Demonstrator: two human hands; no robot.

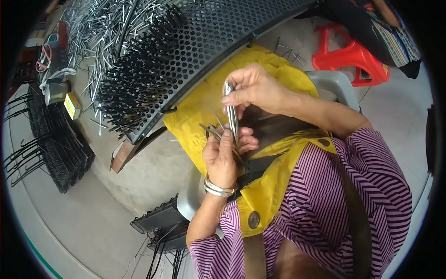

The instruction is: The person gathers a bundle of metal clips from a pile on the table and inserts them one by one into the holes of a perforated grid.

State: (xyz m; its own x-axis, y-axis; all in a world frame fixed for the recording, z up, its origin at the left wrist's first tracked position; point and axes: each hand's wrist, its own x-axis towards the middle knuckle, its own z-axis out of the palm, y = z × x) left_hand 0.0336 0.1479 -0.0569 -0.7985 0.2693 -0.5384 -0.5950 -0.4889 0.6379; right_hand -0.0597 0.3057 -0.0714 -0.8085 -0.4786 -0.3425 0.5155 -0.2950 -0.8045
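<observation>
My right hand (255, 88) is closed around the upper end of a narrow bundle of silver metal rods (232, 111), which hangs upright from my fingertips. The bundle's lower end reaches my left hand (222, 156), between the thumb and curled fingers. Several loose grey metal rods (211, 131) stick out of the left hand, pointing up and left. Both hands are over my yellow apron (195, 125). Just beyond them stands a black perforated panel (218, 28), its left part packed with upright black rods (134, 79).
A big heap of silver rods (95, 35) lies behind the panel. Black racks with hooked wires (55, 144) stand at the left, near a yellow box (72, 106) and red-handled scissors (44, 56). A red stool (350, 53) is at the far right, near another person's clothing (390, 39).
</observation>
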